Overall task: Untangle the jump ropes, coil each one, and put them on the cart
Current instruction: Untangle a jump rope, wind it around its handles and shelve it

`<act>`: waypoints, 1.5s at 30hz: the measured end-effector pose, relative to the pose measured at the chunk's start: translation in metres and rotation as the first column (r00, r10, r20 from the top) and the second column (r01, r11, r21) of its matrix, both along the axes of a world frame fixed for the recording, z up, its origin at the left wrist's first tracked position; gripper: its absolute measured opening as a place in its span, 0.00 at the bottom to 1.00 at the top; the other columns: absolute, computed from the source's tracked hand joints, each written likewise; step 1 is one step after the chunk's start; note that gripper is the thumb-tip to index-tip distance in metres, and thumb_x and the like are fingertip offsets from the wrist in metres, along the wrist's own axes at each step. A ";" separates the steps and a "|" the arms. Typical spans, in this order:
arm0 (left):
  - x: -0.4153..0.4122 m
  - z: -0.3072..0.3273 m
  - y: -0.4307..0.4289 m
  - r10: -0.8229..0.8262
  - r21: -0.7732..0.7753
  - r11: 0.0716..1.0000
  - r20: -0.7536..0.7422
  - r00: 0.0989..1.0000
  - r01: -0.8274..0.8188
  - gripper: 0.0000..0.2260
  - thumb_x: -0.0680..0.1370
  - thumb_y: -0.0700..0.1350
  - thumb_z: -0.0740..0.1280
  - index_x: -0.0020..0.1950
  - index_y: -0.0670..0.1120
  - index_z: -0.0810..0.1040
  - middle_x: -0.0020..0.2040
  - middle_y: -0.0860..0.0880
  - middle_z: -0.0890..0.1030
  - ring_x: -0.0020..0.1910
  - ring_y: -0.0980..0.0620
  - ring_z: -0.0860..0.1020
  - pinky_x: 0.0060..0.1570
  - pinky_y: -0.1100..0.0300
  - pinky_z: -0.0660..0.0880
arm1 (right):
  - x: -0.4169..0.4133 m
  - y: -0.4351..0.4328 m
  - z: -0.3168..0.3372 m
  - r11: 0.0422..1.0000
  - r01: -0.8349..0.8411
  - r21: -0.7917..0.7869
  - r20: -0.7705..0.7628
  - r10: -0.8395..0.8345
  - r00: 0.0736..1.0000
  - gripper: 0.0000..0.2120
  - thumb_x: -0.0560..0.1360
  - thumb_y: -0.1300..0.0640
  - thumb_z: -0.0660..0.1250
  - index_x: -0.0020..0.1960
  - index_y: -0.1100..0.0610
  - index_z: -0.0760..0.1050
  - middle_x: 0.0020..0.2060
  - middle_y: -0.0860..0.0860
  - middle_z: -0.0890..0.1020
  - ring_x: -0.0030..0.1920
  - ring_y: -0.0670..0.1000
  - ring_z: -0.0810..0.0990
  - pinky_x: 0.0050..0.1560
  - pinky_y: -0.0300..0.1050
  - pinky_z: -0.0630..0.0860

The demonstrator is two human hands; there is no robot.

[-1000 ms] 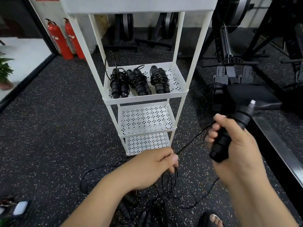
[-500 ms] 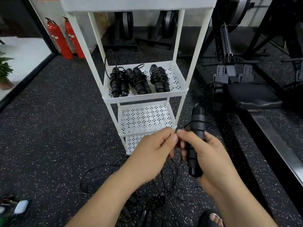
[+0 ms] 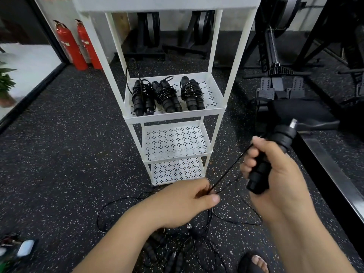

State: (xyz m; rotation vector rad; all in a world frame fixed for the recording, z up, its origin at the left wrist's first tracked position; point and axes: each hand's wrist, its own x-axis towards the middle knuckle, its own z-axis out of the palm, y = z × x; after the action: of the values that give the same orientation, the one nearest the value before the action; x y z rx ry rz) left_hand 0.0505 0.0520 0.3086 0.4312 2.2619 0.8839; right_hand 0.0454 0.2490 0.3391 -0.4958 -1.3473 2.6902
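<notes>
My right hand (image 3: pixel 275 170) grips a black jump rope handle (image 3: pixel 273 154), tilted with its silver tip up to the right. A thin black cord (image 3: pixel 232 168) runs from that handle down to my left hand (image 3: pixel 185 201), which pinches it between thumb and fingers. Below my hands a tangle of ropes and handles (image 3: pixel 177 247) lies on the floor. The white cart (image 3: pixel 173 115) stands just beyond, with three coiled jump ropes (image 3: pixel 167 95) side by side on its upper visible shelf.
Two lower cart shelves (image 3: pixel 175 142) hold nothing. A rowing machine (image 3: pixel 295 113) and its rail stand at the right. Two red fire extinguishers (image 3: pixel 76 46) stand at the back left. A sandalled foot (image 3: pixel 254 261) shows at the bottom. Speckled black floor surrounds the cart.
My right hand has swung the handle back out to the right and tilted it, drawing the cord taut. My left hand has dropped lower, still pinching the cord.
</notes>
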 end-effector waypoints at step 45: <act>-0.008 0.003 0.008 0.238 0.296 0.945 -0.317 0.918 -0.142 0.14 0.88 0.57 0.59 0.43 0.59 0.74 0.39 0.56 0.81 0.35 0.61 0.75 0.37 0.64 0.69 | 0.011 -0.017 -0.009 0.977 -0.189 0.095 0.132 0.176 0.975 0.10 0.76 0.60 0.76 0.53 0.57 0.77 0.34 0.51 0.77 0.30 0.48 0.72 0.29 0.38 0.73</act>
State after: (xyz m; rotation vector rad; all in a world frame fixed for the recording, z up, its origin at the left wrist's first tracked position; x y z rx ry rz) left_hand 0.0427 0.0599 0.3115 0.5276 2.5492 1.3140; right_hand 0.0568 0.2316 0.3303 -0.5609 -1.6370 2.7499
